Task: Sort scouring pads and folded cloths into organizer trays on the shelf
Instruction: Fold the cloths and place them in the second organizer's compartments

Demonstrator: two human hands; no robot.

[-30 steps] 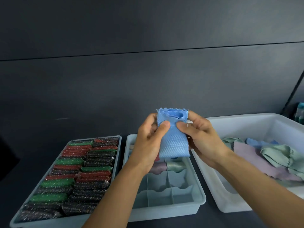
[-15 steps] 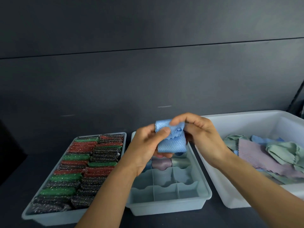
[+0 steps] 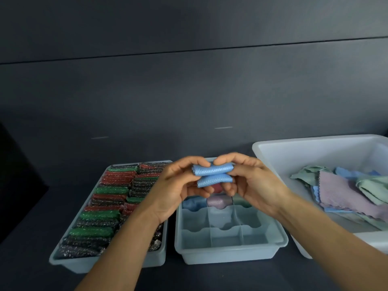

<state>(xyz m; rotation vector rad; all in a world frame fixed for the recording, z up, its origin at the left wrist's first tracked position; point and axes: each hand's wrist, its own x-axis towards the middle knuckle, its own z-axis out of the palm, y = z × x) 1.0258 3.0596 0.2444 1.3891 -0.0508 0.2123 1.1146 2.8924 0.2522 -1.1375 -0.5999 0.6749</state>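
Two hands, left hand (image 3: 178,185) and right hand (image 3: 249,183), around one blue cloth (image 3: 213,174).

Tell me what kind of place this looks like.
Likely a storeroom or supply shelf: a tray packed with scouring pads, a divided organizer tray part-filled with folded cloths, and a white bin of loose cloths.

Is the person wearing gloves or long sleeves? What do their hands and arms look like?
No gloves. The left hand and right hand are both bare, with no rings I can see. The left forearm and right forearm are bare too, right to the picture's edge: no sleeves, no watch, no bracelet.
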